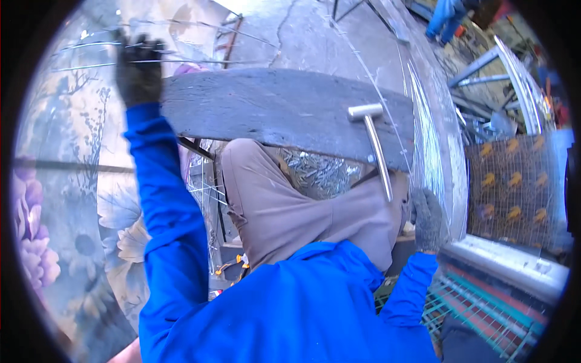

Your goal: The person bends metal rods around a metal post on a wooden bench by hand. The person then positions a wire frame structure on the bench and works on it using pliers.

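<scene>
My left hand [139,69], in a dark glove, is stretched out past the left end of a dark wooden bench [272,100]. Its fingers are curled round thin metal wires [187,61] that stick out on both sides of it; motion blurs them somewhat. My right hand [428,219], in a grey glove, hangs low beside my right knee. It is nearest to a bundle of long shiny wires [428,142], and its fingers are too blurred to tell whether it grips them. A metal hammer [376,145] lies across the right part of the bench, its handle reaching over the near edge.
A flower-patterned sheet [78,242] hangs or stands on the left. Below the bench lie many metal offcuts [318,171]. To the right are a green wire rack [466,308], a patterned panel [511,190] and a metal frame [505,78]. Another person's legs [445,18] show at far right.
</scene>
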{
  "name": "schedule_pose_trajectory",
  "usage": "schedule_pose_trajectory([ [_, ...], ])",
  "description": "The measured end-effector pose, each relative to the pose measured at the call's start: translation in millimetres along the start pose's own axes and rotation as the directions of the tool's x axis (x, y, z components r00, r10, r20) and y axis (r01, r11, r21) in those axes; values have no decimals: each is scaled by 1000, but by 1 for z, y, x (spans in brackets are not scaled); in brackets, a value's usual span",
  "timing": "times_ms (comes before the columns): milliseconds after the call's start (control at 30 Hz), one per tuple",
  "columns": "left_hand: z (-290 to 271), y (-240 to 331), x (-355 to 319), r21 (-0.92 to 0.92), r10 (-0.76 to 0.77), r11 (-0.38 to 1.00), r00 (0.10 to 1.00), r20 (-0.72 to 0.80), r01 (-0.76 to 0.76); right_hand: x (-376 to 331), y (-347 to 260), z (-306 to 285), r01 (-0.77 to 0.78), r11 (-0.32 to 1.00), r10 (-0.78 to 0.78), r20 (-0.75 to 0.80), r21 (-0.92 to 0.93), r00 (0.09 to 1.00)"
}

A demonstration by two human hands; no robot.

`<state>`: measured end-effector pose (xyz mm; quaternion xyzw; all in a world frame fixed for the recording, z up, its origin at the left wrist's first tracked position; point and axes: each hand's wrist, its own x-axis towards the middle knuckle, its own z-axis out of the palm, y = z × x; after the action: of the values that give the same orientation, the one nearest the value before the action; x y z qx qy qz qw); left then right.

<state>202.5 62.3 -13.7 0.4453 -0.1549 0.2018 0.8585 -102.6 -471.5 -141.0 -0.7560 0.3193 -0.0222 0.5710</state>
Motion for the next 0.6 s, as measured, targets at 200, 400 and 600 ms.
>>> schedule_pose_trajectory([
  [200, 10, 55, 51, 742, 16, 670, 1000, 23, -28, 2, 23, 21, 22, 991, -11, 81, -129, 997],
  [400, -76, -31, 32, 919, -325, -269, 925, 197, -290, 3, 32, 25, 86, 984, -66, 126, -158, 990],
  [600, -170, -108, -65, 872, -518, -445, 853, -66, -203, -1, 42, 20, 241, 926, -228, 76, -290, 971],
])
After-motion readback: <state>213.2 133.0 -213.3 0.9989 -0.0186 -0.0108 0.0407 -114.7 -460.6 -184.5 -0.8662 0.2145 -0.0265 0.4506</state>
